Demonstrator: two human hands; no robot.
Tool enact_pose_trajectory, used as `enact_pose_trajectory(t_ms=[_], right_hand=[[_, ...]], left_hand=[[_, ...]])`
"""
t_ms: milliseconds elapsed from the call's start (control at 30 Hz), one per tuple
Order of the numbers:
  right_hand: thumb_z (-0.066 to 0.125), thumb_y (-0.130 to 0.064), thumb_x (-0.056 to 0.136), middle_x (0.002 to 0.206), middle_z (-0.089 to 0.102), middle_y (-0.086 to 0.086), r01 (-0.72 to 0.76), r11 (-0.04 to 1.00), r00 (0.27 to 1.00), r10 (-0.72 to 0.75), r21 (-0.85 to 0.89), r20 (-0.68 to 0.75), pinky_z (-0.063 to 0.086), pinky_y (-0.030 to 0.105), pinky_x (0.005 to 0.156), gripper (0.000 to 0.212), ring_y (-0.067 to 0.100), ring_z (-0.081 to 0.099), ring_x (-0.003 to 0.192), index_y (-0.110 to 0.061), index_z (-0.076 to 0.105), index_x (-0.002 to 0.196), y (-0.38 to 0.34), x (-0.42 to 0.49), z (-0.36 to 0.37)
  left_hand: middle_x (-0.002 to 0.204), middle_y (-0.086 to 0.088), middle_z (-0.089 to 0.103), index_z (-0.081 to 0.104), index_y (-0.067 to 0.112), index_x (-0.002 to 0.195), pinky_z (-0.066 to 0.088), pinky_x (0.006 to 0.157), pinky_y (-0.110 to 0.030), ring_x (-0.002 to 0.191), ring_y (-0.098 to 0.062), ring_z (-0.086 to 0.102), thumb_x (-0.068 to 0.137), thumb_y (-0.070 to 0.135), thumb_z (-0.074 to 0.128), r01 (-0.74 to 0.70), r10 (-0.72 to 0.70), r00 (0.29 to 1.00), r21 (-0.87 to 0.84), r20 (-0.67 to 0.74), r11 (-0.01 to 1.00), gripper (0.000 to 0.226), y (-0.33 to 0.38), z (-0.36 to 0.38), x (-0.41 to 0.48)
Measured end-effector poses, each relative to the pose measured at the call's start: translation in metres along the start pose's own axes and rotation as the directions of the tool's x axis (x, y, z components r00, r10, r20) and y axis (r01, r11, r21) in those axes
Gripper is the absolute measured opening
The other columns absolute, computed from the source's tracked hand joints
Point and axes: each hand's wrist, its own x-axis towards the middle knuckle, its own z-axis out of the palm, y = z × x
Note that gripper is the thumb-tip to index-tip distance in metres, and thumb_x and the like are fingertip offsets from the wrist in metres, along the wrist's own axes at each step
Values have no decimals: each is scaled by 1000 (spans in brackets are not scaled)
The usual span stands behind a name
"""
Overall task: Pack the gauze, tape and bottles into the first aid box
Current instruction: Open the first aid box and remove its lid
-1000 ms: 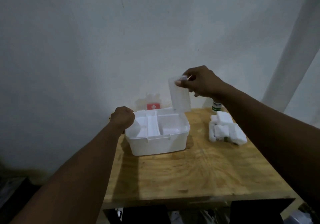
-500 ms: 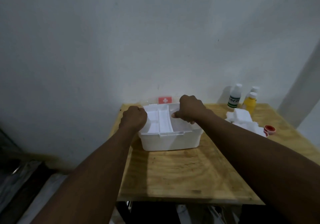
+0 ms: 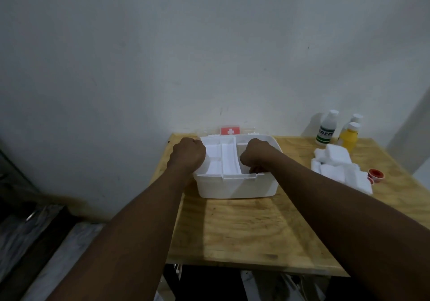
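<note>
Hands fisted | left hand (image 3: pixel 189 153) on first aid box (image 3: pixel 237 185) left rim | right hand (image 3: pixel 257 155) knuckles-up inside, contents unclear

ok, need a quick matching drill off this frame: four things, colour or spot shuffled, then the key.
Things:
1. first aid box
2. gauze pile
3. tape roll
4. front bottle

Descriptions:
A. yellow, white cap
B. red, at the gauze's right edge
C. white, open, both hands at it
D. white, loose on the table, right of the box

Pairs: 1-C, 2-D, 3-B, 4-A
</note>
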Motion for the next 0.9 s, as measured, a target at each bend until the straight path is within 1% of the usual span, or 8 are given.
enact_pose_trajectory(t_ms=[133, 300, 367, 500, 633, 733, 833, 900], right_hand=[[52, -10, 93, 82, 75, 17, -116, 949, 980, 60, 295, 191, 56, 43, 91, 27, 29, 73, 80, 6, 60, 113, -9, 5, 3], [39, -7, 93, 73, 67, 16, -142, 825, 978, 33, 547, 204, 52, 28, 51, 27, 26, 63, 57, 4, 63, 101, -9, 1, 3], [37, -9, 94, 68, 63, 13, -179, 756, 971, 34, 629, 236, 47, 27, 45, 29, 24, 60, 55, 1, 64, 97, -8, 1, 3], [36, -23, 97, 62, 59, 9, -257, 642, 947, 20, 722, 319, 45, 25, 41, 34, 20, 57, 49, -6, 65, 97, -7, 5, 4], [34, -25, 97, 62, 59, 8, -239, 675, 951, 19, 698, 308, 46, 26, 52, 38, 20, 57, 54, -5, 66, 94, -6, 3, 5], [34, -18, 95, 70, 62, 14, -192, 743, 969, 38, 641, 245, 49, 32, 61, 39, 25, 59, 61, 2, 66, 102, -7, 1, 5], [33, -10, 92, 69, 66, 18, -135, 787, 983, 32, 603, 178, 54, 31, 56, 38, 28, 62, 52, 7, 62, 110, -5, -5, 1], [37, -7, 93, 79, 71, 22, -52, 812, 995, -6, 581, 98, 60, 38, 64, 32, 31, 69, 59, 8, 59, 110, -2, -9, -3]], left_hand=[[95, -8, 52, 61, 6, 107, 38, 75, -31, 84, -23, 50, 105, 29, 33, -5, 5, 1000, 12, 5, 1000, 36, 1, -3, -2], [92, -7, 49, 59, 7, 104, 37, 75, -31, 75, -18, 48, 105, 26, 34, -13, 12, 1000, 41, 26, 999, 32, 2, -3, -3], [90, -6, 48, 58, 8, 101, 37, 74, -31, 67, -13, 44, 106, 27, 34, -7, 6, 1000, 46, 31, 999, 31, 4, -1, -1], [86, -2, 49, 62, 1, 115, 38, 68, -28, 76, -17, 48, 107, 27, 34, -19, 18, 1000, 57, 8, 998, 39, 3, 1, 0], [113, -13, 62, 61, -2, 120, 46, 83, -37, 102, -33, 59, 106, 23, 35, -53, 50, 998, 99, 26, 994, 40, 5, -1, -3], [123, -19, 61, 61, -1, 121, 41, 80, -33, 94, -25, 53, 107, 23, 33, -52, 49, 998, 116, 29, 992, 39, 6, -3, -4], [126, -18, 60, 60, 1, 124, 44, 86, -34, 104, -27, 56, 108, 24, 30, -108, 101, 993, 145, 57, 984, 41, 4, -3, -1], [128, -17, 60, 59, 2, 126, 42, 86, -33, 104, -26, 55, 107, 29, 30, -126, 116, 991, 146, 70, 981, 44, 4, -2, 2]])
